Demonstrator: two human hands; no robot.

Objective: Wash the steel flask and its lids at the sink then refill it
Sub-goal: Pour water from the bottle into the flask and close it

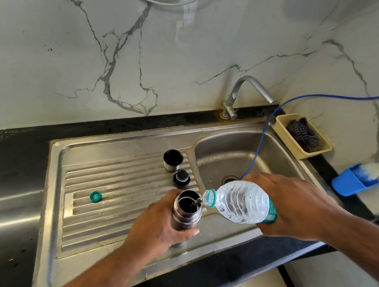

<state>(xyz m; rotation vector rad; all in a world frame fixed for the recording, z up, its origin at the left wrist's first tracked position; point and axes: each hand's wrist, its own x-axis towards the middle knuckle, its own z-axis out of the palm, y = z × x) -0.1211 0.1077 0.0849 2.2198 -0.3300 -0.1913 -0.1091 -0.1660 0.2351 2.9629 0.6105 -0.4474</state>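
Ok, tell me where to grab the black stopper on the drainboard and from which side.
Pinch the black stopper round its upper sides, coming from above. It seems to stand upright on the drainboard, and the steel cup lid behind it and the flask in front crowd a sideways approach.

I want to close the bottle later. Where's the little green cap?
In the head view, the green cap lies on the ribbed draining board, left of the steel flask that the left hand holds.
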